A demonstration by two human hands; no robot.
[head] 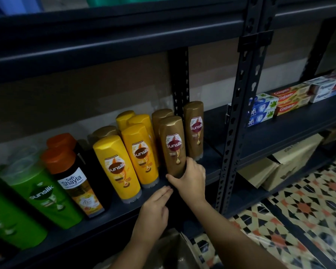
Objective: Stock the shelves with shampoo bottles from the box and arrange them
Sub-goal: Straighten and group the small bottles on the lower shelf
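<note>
My right hand (190,179) grips the bottom of a brown Sunsilk bottle (173,140) standing at the front of the dark shelf (211,171). Another brown bottle (194,129) stands just to its right, a third behind it. My left hand (153,208) rests flat on the shelf's front edge, fingers together, holding nothing. To the left stand yellow Sunsilk bottles (116,166), black Safi Shayla bottles with orange caps (74,179) and green Sunsilk bottles (41,193). The open cardboard box (175,251) shows below my arms, its contents too dark to see.
A perforated metal upright (239,121) divides the shelf bays. Toothpaste cartons (279,103) lie on the right bay's shelf. Cardboard boxes (283,164) sit on the lower right shelf. Patterned floor tiles (299,210) lie to the right.
</note>
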